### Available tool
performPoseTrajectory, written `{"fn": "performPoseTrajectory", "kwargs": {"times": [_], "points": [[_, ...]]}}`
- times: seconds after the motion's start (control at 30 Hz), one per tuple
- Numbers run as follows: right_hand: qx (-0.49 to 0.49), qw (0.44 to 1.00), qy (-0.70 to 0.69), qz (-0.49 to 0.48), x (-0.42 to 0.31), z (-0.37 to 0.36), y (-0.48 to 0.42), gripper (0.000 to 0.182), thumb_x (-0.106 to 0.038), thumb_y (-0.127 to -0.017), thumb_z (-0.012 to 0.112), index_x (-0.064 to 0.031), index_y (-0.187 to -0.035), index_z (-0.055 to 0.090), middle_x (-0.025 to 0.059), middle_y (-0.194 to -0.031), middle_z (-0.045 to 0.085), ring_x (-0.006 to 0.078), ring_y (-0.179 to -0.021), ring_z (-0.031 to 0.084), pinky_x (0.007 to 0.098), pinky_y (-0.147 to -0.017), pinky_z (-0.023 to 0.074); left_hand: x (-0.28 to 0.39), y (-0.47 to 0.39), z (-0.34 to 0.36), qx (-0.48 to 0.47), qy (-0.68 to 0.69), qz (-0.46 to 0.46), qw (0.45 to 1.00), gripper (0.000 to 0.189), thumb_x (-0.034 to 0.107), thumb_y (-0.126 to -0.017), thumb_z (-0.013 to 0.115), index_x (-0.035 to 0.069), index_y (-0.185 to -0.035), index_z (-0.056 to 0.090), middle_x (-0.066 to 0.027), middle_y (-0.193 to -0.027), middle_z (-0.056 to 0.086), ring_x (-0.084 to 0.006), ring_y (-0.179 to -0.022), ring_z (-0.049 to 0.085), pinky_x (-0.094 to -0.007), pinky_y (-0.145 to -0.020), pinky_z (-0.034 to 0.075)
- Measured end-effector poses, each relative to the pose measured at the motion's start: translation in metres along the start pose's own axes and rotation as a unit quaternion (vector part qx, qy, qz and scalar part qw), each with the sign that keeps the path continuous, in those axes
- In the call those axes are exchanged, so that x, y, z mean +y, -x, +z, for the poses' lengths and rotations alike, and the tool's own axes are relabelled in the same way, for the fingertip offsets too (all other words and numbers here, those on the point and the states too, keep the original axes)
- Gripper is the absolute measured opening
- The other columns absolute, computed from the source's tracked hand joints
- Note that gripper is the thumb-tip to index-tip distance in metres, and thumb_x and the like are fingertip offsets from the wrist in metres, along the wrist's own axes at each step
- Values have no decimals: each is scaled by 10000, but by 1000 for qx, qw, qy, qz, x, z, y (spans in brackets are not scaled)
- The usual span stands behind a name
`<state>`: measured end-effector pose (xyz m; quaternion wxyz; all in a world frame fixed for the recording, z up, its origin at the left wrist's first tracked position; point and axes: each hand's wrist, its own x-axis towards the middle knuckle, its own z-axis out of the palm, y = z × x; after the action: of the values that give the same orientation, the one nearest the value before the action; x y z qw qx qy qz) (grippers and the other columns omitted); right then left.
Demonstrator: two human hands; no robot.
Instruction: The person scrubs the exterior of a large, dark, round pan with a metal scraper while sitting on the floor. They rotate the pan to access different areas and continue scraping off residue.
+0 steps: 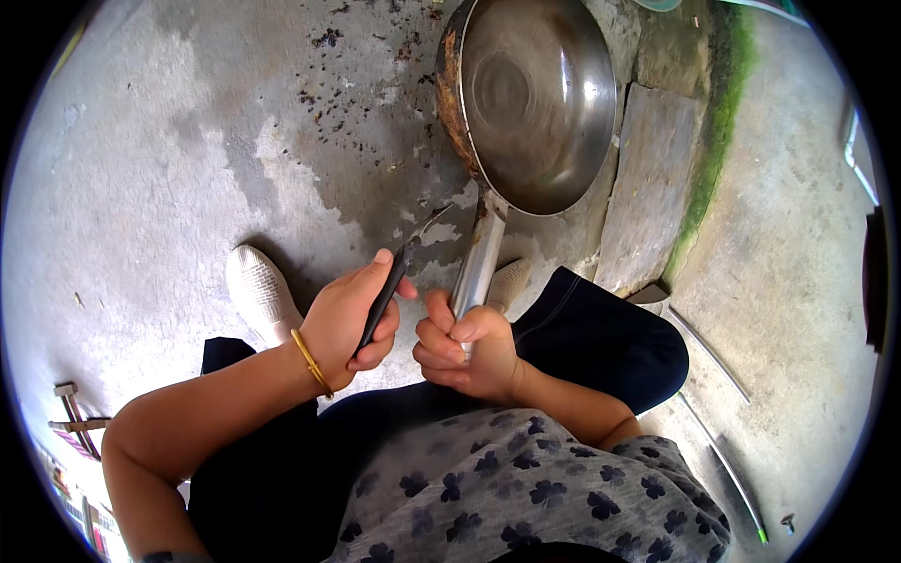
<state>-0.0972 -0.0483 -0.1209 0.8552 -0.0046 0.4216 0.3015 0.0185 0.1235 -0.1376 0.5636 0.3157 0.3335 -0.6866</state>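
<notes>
My left hand (345, 317) is closed around the black handle of a thin-bladed tool (386, 299); its narrow metal end points up and right, and its exact kind is unclear. A metal wok (538, 119) is tilted with its inside towards me, its bowl beyond my hands. Brown crust covers part of the outer wall on its left side and runs down to the handle joint. My right hand (479, 345) grips the lower end of the tubular metal wok handle (481, 260). The tool's tip is just left of this handle, apparently apart from it.
Dark flakes (338, 105) lie scattered on the stained concrete floor (155, 176). My light knitted shoes (260, 288) are behind the hands. To the right are a flat slab (647, 176), a green mossy strip (721, 141) and thin rods (725, 457).
</notes>
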Motion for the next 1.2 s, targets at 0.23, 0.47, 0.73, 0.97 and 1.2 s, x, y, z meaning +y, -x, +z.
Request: {"fn": "performPoseTrajectory", "kwargs": {"times": [0.23, 0.47, 0.73, 0.97, 1.2], "points": [[-15, 1000, 0, -14, 1, -1, -2, 135, -199, -795, 563, -135, -788, 445, 26, -622, 440, 136, -511, 360, 269, -408, 292, -2, 10, 6, -44, -97, -33, 994, 539, 585, -1025, 402, 67, -906, 490, 15, -551, 367, -83, -367, 319, -253, -350, 211], [1, 1000, 8, 1, 0, -4, -2, 137, -208, -804, 562, -127, -773, 456, 28, -617, 440, 133, -496, 370, 260, -402, 298, 5, 5, 9, 31, -483, 184, 855, 620, 509, -1030, 410, -69, -875, 573, -236, -737, 642, -370, -717, 643, -431, -717, 495], [-22, 1000, -1, 17, -1, -9, 1, 167, -201, -804, 573, -115, -726, 454, 39, -625, 465, 136, -484, 386, 265, -399, 313, -2, -11, 22, 32, -400, 157, 902, 573, 452, -1049, 410, -40, -858, 634, -148, -708, 639, -260, -675, 625, -384, -662, 483], [8, 1000, 13, 7, -2, -8, 2, 165, -201, -800, 571, -117, -737, 443, 48, -626, 477, 140, -475, 385, 268, -398, 309, 0, -21, 26, 34, -406, 128, 904, 636, 501, -1051, 352, -37, -834, 615, -139, -680, 603, -265, -614, 602, -366, -615, 478], [37, 999, 37, -5, -6, -9, 1, 161, -216, -795, 568, -121, -741, 450, 41, -611, 470, 134, -456, 365, 266, -397, 301, 13, -14, 35, -35, -201, 25, 979, 598, 542, -1049, 339, 56, -735, 490, -28, -546, 456, -131, -323, 406, -275, -314, 304]]}}
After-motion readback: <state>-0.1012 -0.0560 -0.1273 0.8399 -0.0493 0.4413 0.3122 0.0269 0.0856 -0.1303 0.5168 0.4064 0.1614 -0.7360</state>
